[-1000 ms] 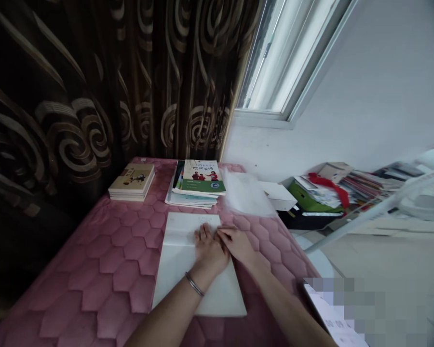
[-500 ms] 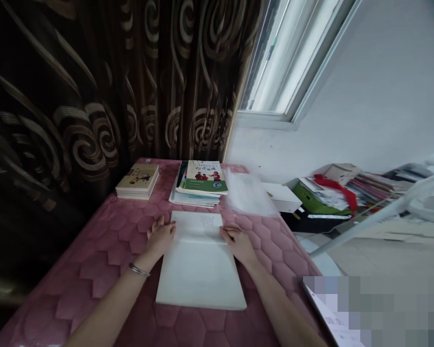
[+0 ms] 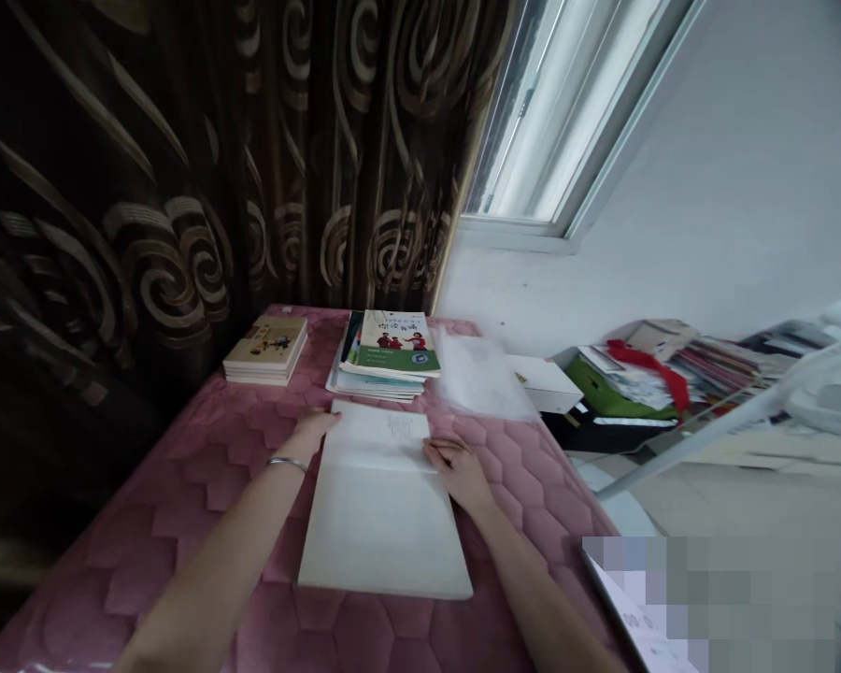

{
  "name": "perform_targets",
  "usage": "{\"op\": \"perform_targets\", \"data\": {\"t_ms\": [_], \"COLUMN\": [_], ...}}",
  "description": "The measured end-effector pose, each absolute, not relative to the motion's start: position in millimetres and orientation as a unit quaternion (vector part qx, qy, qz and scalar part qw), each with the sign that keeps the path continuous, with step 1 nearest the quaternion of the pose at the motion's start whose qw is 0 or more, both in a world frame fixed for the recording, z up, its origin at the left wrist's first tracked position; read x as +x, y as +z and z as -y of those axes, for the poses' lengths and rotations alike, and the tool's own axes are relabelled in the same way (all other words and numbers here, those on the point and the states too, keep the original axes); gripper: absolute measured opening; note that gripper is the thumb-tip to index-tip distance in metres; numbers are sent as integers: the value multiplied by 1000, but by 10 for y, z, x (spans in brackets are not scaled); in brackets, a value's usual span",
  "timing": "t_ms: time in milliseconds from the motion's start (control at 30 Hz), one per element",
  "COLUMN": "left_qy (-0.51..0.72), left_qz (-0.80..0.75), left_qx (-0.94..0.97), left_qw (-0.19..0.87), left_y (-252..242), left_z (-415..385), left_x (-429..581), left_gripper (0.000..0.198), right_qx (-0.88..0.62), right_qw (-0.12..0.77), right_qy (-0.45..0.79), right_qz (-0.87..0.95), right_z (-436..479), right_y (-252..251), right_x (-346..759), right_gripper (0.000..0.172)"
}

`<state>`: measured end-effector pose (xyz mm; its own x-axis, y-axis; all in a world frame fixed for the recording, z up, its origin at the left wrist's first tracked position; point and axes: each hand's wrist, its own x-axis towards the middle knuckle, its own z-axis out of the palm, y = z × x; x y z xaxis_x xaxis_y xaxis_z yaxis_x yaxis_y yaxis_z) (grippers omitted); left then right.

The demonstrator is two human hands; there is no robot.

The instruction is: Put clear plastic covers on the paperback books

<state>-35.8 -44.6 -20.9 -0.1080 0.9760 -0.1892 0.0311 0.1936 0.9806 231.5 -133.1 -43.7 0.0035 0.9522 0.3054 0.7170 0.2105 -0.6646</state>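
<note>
An open book (image 3: 384, 523) lies on the pink quilted surface in front of me, its pages mostly blank. A small block of print shows on the far page, near its right side. At the far left corner of that page, my left hand (image 3: 315, 425) is closed on the edge, with a silver bangle on the wrist. My right hand (image 3: 459, 467) pinches the far page's right edge just beyond the fold, thumb and fingers drawn together. The fingertips under the paper are hidden on both sides.
Beyond the book stand a stack of tan books (image 3: 266, 350) and a taller pile of textbooks (image 3: 392, 350). A clear plastic sheet (image 3: 483, 374) lies beside them. To the right are a white box (image 3: 547, 383), a white fan (image 3: 715, 407) and a tablet-like screen (image 3: 631, 608).
My left hand has slid away from me along the page's left edge to its far corner. The book has turned and shifted slightly left; my right hand stays at the right edge.
</note>
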Motion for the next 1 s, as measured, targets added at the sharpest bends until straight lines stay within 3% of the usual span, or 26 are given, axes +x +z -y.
{"op": "perform_targets", "data": {"t_ms": [200,333,533,767,1000], "left_qy": [487,535,571,565,474], "left_qz": [-565,-520,-451,-396,-386], "left_qx": [387,377,382,395,440], "left_qw": [542,549,570,607,658], "left_y": [-160,-73,49,202,369], "left_z": [499,573,741,925,930], "left_x": [-325,-316,-341,-467,-509], "left_gripper": [25,35,42,44,44], "right_qx": [-615,-594,-547,-510,-553], "right_qw": [433,523,501,561,531], "right_qy": [188,296,371,424,355], "right_qz": [632,535,559,496,535], "right_z": [1287,1195,1189,1342,1411], "right_y": [-413,-275,20,19,54], "right_x": [2357,2348,2249,2190,2209], "right_gripper": [24,40,38,42,49]}}
